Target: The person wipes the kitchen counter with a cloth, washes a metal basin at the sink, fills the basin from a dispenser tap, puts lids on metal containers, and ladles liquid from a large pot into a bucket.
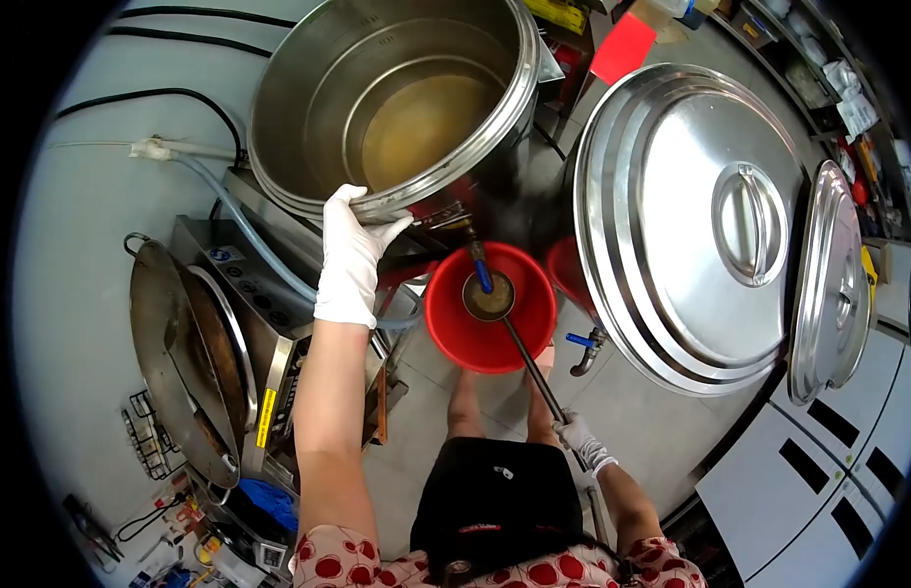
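Note:
A large steel pot [426, 127] with brownish liquid at its bottom stands at the top centre. My left hand [352, 255], in a white glove, grips the near rim of the pot. My gloved right hand [578, 438] is closed round the long handle of a ladle [489, 296]. The ladle's bowl holds some liquid and sits under the blue-handled tap [484, 274] of the pot. Below the bowl is a red bucket [450, 328]; its inside bottom is partly hidden by the ladle.
A large lidded steel pot [671, 225] with a tap [588, 351] stands at the right, beside another steel lid [836, 284]. Woks [166, 353] lean at the left near a steel stove [249, 284]. A pale hose [245, 225] runs behind my left hand. White cabinets [788, 490] are at lower right.

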Available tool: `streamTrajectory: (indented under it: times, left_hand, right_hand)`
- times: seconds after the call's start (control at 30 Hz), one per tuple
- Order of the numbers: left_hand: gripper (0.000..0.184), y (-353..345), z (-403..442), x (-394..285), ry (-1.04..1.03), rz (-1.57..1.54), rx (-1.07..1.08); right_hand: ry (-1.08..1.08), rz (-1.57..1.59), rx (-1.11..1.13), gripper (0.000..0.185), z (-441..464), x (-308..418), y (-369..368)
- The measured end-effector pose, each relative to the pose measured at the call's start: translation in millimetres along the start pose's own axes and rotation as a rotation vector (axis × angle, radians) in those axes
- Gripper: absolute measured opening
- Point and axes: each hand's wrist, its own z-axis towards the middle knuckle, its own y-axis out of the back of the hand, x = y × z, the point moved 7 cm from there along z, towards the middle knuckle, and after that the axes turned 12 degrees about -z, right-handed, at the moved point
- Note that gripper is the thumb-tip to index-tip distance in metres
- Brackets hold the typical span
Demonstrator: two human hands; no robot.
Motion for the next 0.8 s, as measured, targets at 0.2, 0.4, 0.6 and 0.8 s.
streamTrajectory:
  times: [0.2,0.4,0.6,0.8]
  left_hand:
    - [0.049,5.6,1.6,4.5,0.011,-0.031,0.018]
    - [0.045,8.7,-0.1,6.1,0.008,-0.021,0.012]
    - [0.049,7.9,-2.3,5.8,0.004,-0.038,0.011]
    - [0.051,8.4,-7.3,7.6,-0.012,-0.045,0.014]
  right_hand:
    - [0.096,-0.065,-0.061,0.016,9.7,0.2,1.1]
    - [0.046,-0.037,-0.047,0.017,4.6,0.8,5.4]
    - [0.005,-0.044,-0.057,0.018,6.3,-5.0,9.1]
    - [0.019,-0.070,-0.057,0.018,7.8,-6.7,9.8]
